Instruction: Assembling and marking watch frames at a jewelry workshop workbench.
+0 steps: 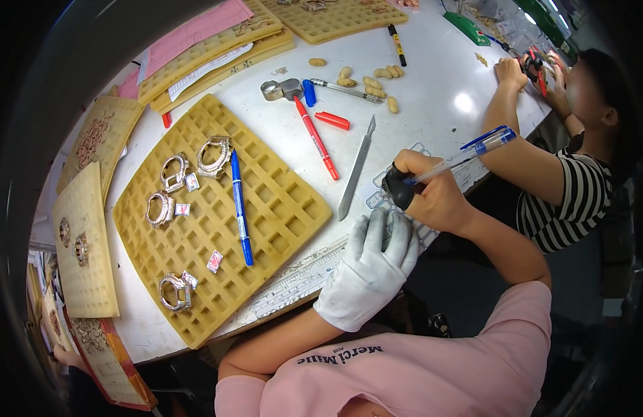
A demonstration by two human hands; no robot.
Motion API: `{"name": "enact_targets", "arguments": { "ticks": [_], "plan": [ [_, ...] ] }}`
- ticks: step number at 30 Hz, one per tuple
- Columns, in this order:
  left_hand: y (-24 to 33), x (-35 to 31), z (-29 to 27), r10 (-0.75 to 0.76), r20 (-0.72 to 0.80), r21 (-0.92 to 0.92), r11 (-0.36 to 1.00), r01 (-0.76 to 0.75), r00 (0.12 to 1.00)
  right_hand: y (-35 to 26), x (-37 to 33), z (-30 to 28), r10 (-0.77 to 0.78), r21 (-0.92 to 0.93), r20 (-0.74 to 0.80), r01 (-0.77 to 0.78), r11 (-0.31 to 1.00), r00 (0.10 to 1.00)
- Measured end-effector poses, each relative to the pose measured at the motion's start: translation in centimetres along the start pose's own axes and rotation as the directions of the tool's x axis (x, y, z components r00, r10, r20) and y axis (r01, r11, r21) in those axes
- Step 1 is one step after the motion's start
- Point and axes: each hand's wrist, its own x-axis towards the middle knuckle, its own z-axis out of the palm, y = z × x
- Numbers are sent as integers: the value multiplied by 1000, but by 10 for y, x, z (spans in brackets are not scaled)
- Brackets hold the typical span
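at the centre right of the frame, i see the person's right hand (436, 198) with its fingers clenched round a clear pen (455, 160). the pen's long axis slants, blue-clipped end toward the upper right, writing end toward the lower left, where the fingers and a black finger cover (398, 187) hide the tip from me. the sheet of blue-outlined labels (375, 201) lies on the tabletop (433, 83), beneath and left of those fingers. the gloved left hand (373, 260), lower and farther from the pen, rests its outstretched fingers on the sheet; i can't tell what is under them.
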Motion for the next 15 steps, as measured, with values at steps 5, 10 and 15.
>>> {"name": "enact_targets", "arguments": {
  "ticks": [5, 10, 15],
  "plan": [
    [-1, 0, 0, 4, 8, 6, 1000, -4, 1000, 1, 0, 0, -7, 21, 12, 6, 1000, 1000],
    [0, -1, 0, -6, 7, -5, 1000, 6, 1000, 2, -1, 0, -42, -24, -36, 41, 999, 998],
    [0, 1, 2, 0, -8, 34, 999, 0, 1000, -5, 2, -3, -68, -35, 1, 68, 997, 998]
  ]
}}
